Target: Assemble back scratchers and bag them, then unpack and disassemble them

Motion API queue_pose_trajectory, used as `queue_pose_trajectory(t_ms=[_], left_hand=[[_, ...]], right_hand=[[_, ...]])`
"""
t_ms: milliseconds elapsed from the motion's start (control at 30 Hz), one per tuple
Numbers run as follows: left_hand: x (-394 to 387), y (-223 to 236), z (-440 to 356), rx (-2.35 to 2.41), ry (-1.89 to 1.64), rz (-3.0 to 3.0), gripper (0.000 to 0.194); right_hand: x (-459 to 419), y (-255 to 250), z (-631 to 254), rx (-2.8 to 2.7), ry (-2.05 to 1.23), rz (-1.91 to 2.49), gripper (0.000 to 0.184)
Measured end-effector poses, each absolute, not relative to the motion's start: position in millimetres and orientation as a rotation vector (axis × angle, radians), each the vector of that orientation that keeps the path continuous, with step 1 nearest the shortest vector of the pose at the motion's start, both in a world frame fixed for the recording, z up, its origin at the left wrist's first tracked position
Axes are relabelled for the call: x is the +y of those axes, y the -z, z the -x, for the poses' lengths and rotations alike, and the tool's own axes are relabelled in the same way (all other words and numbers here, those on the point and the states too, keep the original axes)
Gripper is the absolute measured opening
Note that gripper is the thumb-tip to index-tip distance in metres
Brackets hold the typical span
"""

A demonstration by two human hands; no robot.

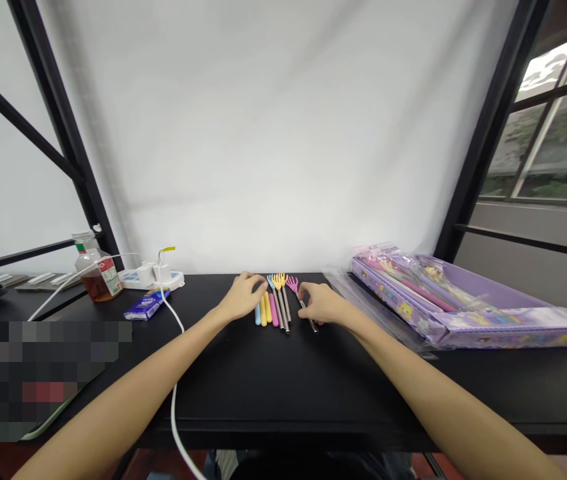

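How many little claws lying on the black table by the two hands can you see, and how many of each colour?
Blue claw: 1
Yellow claws: 2
Pink claw: 1
Total: 4

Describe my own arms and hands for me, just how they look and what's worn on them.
Both the left forearm and right forearm are slim and bare, with no sleeve in view. The left hand and right hand are ungloved. No watch or bracelet shows on either wrist; the fingers appear too small to rule out rings.
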State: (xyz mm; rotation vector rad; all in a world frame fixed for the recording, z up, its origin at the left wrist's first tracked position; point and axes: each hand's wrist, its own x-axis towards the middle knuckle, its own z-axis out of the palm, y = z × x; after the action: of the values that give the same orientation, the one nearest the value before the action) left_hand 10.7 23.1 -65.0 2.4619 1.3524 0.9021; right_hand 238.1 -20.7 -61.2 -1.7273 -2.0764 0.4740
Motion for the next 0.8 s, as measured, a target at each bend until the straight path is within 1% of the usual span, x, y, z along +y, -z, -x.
queue_pose_trajectory(t_ms=[67,133,233,267,333,433,567,633,700,800], left_hand=[[18,60,-3,1.312,-0.771,-2.565,0.032],[11,55,-1,1.156,-0.63,-2.678,0.031],[4,50,-7,1.046,-0.494,-2.759,0.035],[3,50,-9,1.064,-0.469,-2.756,0.037],[1,49,-13,1.121,-0.431,-2.741,0.042],[-1,48,-14,1.223,-0.369,-2.736,0.046],[-5,46,-12,1.325,-0.219,-2.754,0.051],[-7,46,-13,1.353,-0.199,-2.758,0.052],[-8,47,-15,1.379,-0.231,-2.763,0.049],[-9,49,-18,1.399,-0.299,-2.777,0.035]], right_hand=[[-22,58,-240,-2.029,-0.479,1.818,0.032],[-22,56,-242,-1.993,-0.467,1.855,0.036],[-22,53,-244,-1.941,-0.563,1.878,0.039],[-22,53,-245,-1.926,-0.611,1.87,0.036],[-21,52,-246,-1.907,-0.677,1.821,0.026],[-20,51,-247,-1.883,-0.686,1.718,0.013],[-20,49,-248,-1.853,-0.684,1.62,0.013],[-21,49,-248,-1.844,-0.682,1.587,0.014],[-22,49,-247,-1.84,-0.676,1.562,0.013],[-24,48,-246,-1.846,-0.677,1.536,0.013]])
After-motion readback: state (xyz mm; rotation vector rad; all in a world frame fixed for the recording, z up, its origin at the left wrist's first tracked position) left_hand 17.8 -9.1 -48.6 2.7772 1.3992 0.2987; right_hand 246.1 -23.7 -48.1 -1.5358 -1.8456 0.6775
